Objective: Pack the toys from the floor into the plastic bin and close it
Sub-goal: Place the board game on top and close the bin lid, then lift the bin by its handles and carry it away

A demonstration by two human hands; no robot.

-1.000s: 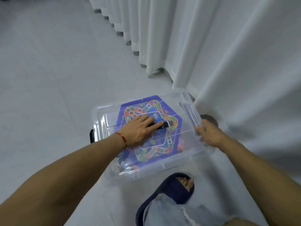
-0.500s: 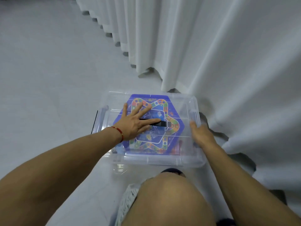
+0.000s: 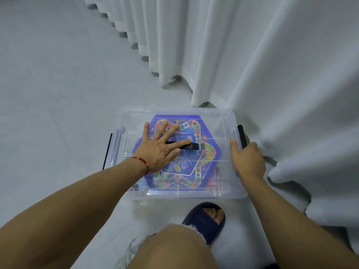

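Left hand (image 3: 162, 150) pressing flat, fingers spread, on bin (image 3: 223, 193) lid (image 3: 134, 121). Right hand (image 3: 247, 159) curling round black latch (image 3: 241, 135) at lid's right edge. Board (image 3: 206, 152) lying inside.

The left hand (image 3: 162, 150) lies flat, palm down, fingers straight and spread (a red string circles its wrist). The right hand (image 3: 247, 161) reaches forward, forefinger extended, other fingers curled downward.
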